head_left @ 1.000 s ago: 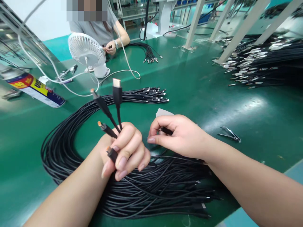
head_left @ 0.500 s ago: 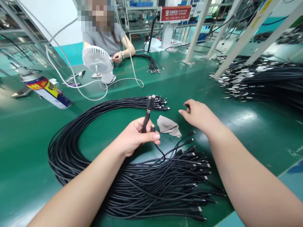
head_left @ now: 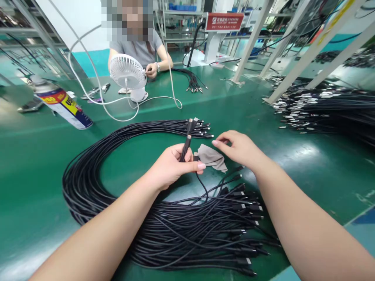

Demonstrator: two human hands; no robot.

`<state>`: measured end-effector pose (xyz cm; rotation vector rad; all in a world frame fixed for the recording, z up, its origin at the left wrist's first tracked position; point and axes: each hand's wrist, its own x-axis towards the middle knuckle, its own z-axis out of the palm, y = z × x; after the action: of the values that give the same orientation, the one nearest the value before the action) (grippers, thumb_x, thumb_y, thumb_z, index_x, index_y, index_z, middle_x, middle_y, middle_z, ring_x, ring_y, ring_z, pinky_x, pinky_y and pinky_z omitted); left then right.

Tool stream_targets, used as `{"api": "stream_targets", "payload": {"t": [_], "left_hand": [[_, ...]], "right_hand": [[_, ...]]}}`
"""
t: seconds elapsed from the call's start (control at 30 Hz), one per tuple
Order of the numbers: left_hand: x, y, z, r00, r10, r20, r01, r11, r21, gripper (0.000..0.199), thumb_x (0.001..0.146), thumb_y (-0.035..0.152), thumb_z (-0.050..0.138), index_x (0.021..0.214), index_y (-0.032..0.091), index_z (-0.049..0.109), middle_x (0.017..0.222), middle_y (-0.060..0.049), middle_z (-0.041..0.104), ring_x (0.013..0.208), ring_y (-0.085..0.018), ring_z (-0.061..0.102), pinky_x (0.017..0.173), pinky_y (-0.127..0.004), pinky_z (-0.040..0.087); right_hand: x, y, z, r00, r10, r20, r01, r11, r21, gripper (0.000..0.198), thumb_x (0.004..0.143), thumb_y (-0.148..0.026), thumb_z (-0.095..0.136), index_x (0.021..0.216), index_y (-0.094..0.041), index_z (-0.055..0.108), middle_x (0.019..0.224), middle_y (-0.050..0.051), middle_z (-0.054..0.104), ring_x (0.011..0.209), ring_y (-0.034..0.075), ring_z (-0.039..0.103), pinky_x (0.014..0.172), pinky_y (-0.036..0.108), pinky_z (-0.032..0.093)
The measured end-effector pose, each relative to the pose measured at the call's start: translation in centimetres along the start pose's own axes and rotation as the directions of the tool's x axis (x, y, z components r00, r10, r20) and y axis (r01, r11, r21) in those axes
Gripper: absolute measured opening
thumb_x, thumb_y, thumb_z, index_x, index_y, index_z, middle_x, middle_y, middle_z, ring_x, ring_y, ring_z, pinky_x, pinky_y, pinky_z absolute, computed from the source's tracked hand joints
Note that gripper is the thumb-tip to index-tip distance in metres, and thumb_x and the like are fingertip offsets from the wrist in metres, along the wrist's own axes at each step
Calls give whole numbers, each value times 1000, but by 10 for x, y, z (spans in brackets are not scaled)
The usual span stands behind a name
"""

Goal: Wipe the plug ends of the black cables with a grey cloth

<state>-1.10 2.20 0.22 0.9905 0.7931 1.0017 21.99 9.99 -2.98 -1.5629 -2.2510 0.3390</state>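
My left hand point(head_left: 178, 166) is closed around several black cable ends point(head_left: 185, 148), their plugs pointing up past the fingers. Another cable plug point(head_left: 196, 157) sticks up between its thumb and fingers, its cord curving down to the pile. To the right, my right hand point(head_left: 238, 148) hovers over the table with curled fingers and the thumb close to them; what they hold, if anything, is hidden. Beneath both hands lies a large looped bundle of black cables point(head_left: 175, 230), plug ends to the right. A grey cloth point(head_left: 211, 157) rests on the table between my hands.
A white fan point(head_left: 127, 72) with a looping white cord and a tilted-looking spray can point(head_left: 64, 103) stand at the back left. Across the table sits a person point(head_left: 134, 52) handling more cables point(head_left: 193, 80). Metal posts point(head_left: 253, 39) and a big cable heap point(head_left: 328, 103) are at right.
My right hand has moved slightly down and left toward my left hand, and the small black piece at its fingers no longer shows. My left hand keeps its cables; the view has shifted a little.
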Motion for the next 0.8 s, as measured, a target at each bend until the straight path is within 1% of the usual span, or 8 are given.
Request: {"api": "stream_targets", "payload": {"t": [0.07, 0.17, 0.3, 0.37, 0.47, 0.57, 0.67, 0.8], "left_hand": [[0, 0, 1, 1000, 12, 19, -12, 1000, 27, 46, 61, 16, 87, 57, 16, 41, 56, 7, 55, 58, -12, 67, 61, -23, 53], [-1, -1, 0, 999, 23, 32, -25, 998, 58, 47, 60, 18, 87, 57, 17, 41, 57, 6, 55, 59, -12, 67, 61, -23, 52], [0, -3, -1, 999, 28, 21, -30, 995, 94, 47, 60, 20, 88, 59, 17, 41, 59, 6, 55, 62, -13, 67, 63, -25, 52], [1, -5, -1, 999, 33, 32, -36, 992, 123, 44, 63, 20, 86, 61, 18, 42, 60, 6, 56, 64, -13, 67, 64, -25, 52], [0, -7, 1, 996, 21, 82, -34, 987, 160, 42, 68, 19, 82, 63, 18, 40, 62, 5, 60, 66, -14, 68, 65, -24, 51], [-2, -8, 4, 989, 3, 145, -32, 980, 199, 41, 73, 22, 79, 64, 19, 39, 66, 2, 65, 69, -15, 68, 67, -26, 50], [-4, -8, 5, 983, 3, 186, -43, 976, 212, 40, 75, 22, 77, 65, 19, 39, 68, 0, 68, 70, -16, 68, 69, -27, 50], [-4, -5, 7, 981, -31, 190, 0, 986, 164, 37, 71, 15, 79, 66, 18, 42, 65, 1, 68, 64, -15, 68, 69, -28, 52]], "right_hand": [[-3, -13, 2, 983, -116, 141, 92, 982, 162, 28, 82, -45, 64, 89, -18, 70, 92, 8, 66, 85, 22, 62, 77, 33, 48], [-6, -29, 4, 930, -228, 287, 145, 948, 284, 13, 75, -31, 71, 79, -19, 68, 84, 4, 66, 78, 19, 61, 71, 30, 45], [-8, -39, -1, 964, -154, 215, 44, 895, 444, 12, 81, -26, 63, 72, -19, 63, 68, 1, 62, 65, 15, 55, 62, 28, 41], [-10, -43, -4, 985, -93, 144, -23, 761, 648, 18, 82, -36, 64, 76, -19, 62, 66, -1, 59, 60, 13, 53, 59, 27, 41], [-16, -53, -6, 996, -22, 85, -69, 409, 910, 28, 78, -45, 71, 80, -19, 60, 71, -1, 61, 62, 13, 57, 60, 26, 46], [-24, -64, -5, 983, -103, 151, -133, 162, 978, 27, 77, -40, 75, 81, -19, 59, 75, 1, 67, 62, 15, 65, 58, 28, 52], [-30, -71, -7, 923, -267, 277, -256, 113, 960, 24, 82, -36, 72, 88, -18, 56, 77, 3, 71, 52, 15, 66, 49, 29, 54], [-31, -74, -10, 881, -294, 370, -328, 183, 927, 24, 81, -30, 74, 89, -16, 56, 79, 3, 73, 54, 13, 68, 52, 25, 57]]}}
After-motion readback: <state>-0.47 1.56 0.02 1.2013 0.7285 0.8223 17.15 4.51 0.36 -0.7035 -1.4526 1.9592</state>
